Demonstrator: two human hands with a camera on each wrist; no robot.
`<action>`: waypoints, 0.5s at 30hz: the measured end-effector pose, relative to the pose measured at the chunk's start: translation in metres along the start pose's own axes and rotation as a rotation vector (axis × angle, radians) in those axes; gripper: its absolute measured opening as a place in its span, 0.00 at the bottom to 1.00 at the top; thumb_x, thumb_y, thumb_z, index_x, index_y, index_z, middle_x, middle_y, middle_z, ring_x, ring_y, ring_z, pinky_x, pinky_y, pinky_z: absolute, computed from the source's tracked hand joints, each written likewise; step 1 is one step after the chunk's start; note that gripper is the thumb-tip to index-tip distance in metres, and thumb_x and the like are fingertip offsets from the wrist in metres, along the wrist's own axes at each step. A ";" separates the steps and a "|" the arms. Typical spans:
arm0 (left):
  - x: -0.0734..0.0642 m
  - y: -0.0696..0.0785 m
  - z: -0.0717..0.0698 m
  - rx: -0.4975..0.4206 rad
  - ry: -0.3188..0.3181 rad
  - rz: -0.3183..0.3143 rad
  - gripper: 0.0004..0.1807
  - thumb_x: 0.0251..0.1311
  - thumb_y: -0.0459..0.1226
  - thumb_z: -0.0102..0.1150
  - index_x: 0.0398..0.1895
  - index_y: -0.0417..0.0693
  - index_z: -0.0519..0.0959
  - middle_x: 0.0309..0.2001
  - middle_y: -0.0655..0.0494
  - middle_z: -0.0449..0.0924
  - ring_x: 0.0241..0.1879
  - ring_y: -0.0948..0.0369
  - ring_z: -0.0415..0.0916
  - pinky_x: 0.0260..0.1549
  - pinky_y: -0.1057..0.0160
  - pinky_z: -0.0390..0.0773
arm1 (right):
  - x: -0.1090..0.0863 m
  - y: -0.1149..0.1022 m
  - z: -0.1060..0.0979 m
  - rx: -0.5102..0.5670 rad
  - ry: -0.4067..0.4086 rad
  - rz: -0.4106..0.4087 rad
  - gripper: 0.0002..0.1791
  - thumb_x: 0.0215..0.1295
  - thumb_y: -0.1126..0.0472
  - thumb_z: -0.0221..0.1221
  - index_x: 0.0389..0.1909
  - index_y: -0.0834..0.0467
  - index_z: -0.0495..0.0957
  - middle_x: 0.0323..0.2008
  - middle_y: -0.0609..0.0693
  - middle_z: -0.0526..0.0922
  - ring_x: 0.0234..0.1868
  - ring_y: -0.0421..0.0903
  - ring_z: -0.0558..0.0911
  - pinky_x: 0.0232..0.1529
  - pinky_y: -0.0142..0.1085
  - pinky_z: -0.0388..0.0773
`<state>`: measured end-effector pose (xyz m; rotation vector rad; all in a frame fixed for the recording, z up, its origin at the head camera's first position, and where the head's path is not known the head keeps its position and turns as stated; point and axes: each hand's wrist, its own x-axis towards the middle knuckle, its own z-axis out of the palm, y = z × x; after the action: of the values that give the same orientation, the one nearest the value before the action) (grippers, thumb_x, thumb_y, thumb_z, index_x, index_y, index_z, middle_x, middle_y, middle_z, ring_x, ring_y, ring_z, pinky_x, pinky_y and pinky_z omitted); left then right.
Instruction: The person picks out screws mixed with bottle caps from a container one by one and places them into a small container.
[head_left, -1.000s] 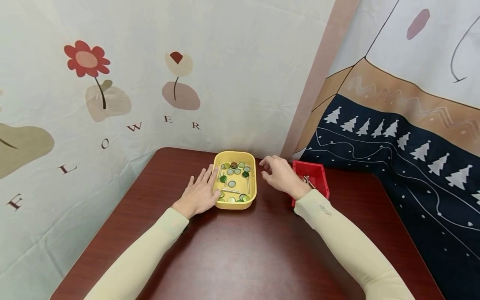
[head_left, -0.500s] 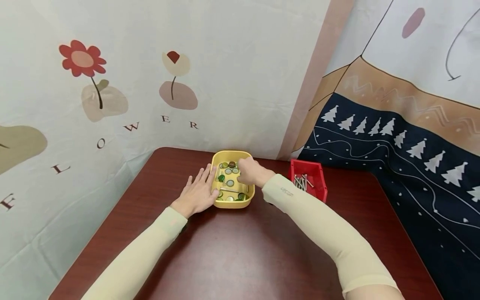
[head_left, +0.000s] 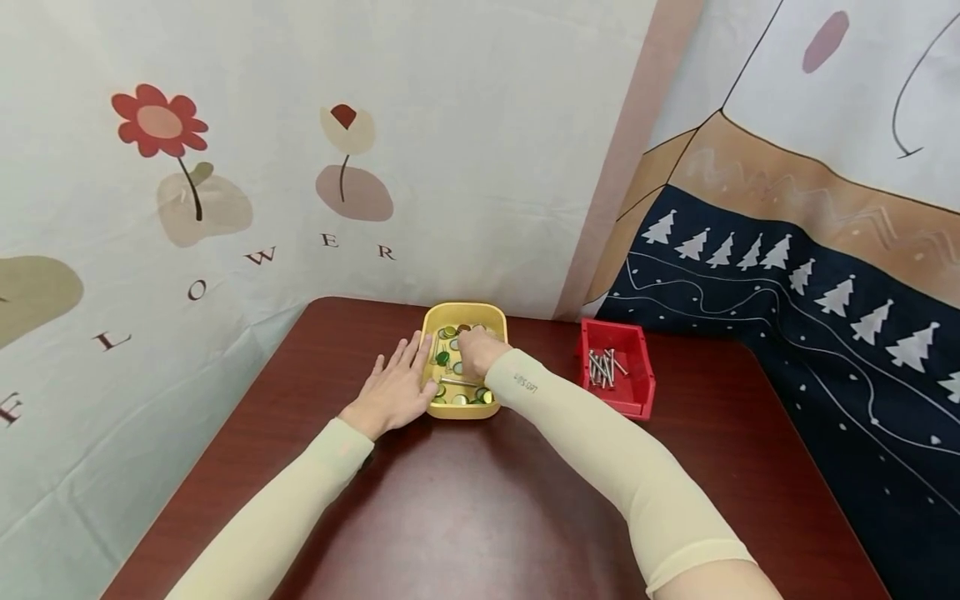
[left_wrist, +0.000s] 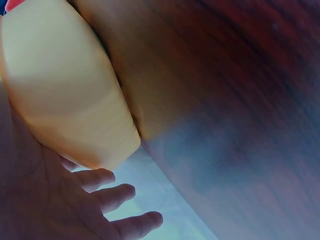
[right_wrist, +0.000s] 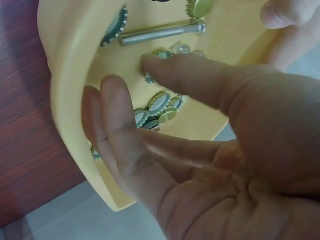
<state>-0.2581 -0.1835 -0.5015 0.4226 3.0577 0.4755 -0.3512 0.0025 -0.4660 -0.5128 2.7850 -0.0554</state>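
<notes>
A yellow tray point(head_left: 465, 412) holds several bottle caps point(right_wrist: 159, 103) and a metal bolt point(right_wrist: 161, 35). My left hand point(head_left: 392, 390) lies along the tray's left rim with fingers straight and spread. The left wrist view has that hand point(left_wrist: 55, 200) beside the tray's outer wall point(left_wrist: 70, 85). Down inside the tray is my right hand point(head_left: 478, 352), which hides part of the contents in the head view. Seen from the right wrist, its thumb point(right_wrist: 195, 80) stands apart from its bent fingers point(right_wrist: 122, 130), and nothing shows between them.
Right of the tray stands a red bin point(head_left: 636, 367) with several metal bolts point(head_left: 602, 368) in it. Both containers are on a dark wood table point(head_left: 480, 500), near its back edge. A printed cloth point(head_left: 480, 167) hangs behind.
My right hand has moved left from beside the red bin into the yellow tray, uncovering the bolts in the bin. The left hand has stayed on the tray's rim.
</notes>
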 end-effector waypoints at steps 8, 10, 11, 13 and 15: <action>0.000 0.000 0.001 0.003 0.010 -0.002 0.48 0.85 0.51 0.45 0.99 0.46 0.43 0.98 0.40 0.43 0.96 0.35 0.47 0.88 0.20 0.54 | 0.071 0.023 0.053 -0.084 -0.034 -0.039 0.16 0.86 0.56 0.63 0.68 0.51 0.84 0.64 0.56 0.87 0.53 0.51 0.84 0.46 0.46 0.88; 0.000 0.000 0.000 0.000 0.007 -0.001 0.48 0.85 0.51 0.45 0.99 0.46 0.43 0.98 0.40 0.43 0.96 0.35 0.47 0.88 0.20 0.54 | 0.076 0.024 0.057 -0.119 -0.071 -0.073 0.14 0.86 0.57 0.63 0.65 0.51 0.84 0.60 0.54 0.90 0.50 0.49 0.85 0.43 0.42 0.88; -0.001 0.000 0.000 -0.001 0.005 0.000 0.48 0.85 0.51 0.45 0.99 0.46 0.43 0.98 0.40 0.43 0.96 0.35 0.47 0.88 0.20 0.54 | 0.078 0.024 0.059 -0.136 -0.083 -0.093 0.13 0.85 0.58 0.63 0.64 0.51 0.84 0.57 0.52 0.91 0.47 0.47 0.86 0.41 0.41 0.87; -0.001 0.001 0.000 -0.001 0.003 0.001 0.48 0.84 0.51 0.45 0.99 0.46 0.42 0.98 0.40 0.43 0.96 0.35 0.47 0.88 0.20 0.54 | 0.078 0.024 0.060 -0.155 -0.099 -0.123 0.10 0.84 0.60 0.63 0.60 0.52 0.84 0.52 0.51 0.92 0.43 0.44 0.87 0.37 0.37 0.87; -0.001 0.001 0.000 0.000 0.003 0.002 0.48 0.84 0.51 0.45 0.99 0.46 0.43 0.98 0.40 0.43 0.96 0.35 0.47 0.88 0.20 0.55 | 0.075 0.023 0.060 -0.164 -0.097 -0.140 0.07 0.84 0.60 0.63 0.57 0.52 0.84 0.48 0.50 0.91 0.40 0.44 0.87 0.36 0.35 0.86</action>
<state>-0.2571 -0.1830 -0.5011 0.4246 3.0605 0.4770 -0.4074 -0.0018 -0.5475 -0.7299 2.6692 0.1643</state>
